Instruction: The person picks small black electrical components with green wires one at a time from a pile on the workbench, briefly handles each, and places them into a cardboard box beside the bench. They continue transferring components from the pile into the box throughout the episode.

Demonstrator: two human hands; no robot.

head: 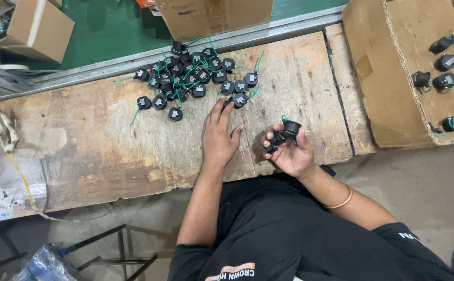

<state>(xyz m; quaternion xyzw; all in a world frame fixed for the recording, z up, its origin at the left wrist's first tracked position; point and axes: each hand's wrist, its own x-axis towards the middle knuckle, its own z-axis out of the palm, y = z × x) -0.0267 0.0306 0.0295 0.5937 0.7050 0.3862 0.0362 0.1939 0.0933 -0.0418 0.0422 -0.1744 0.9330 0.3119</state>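
Black-sleeved worker's right hand (pixel 291 151) clasps two small black coil parts (pixel 284 134) near the workbench (pixel 107 140) edge. Left hand (pixel 219 136), fingers spread and holding nothing, touches the nearest coil (pixel 239 100) of the green-wired pile (pixel 195 78) just beyond.

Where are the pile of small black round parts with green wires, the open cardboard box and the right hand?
Pile of small black round parts with green wires (pixel 195 78): head view, pile's middle.
Open cardboard box (pixel 378 78): head view, bare floor.
Right hand (pixel 289 148): head view, palm, holding black parts.
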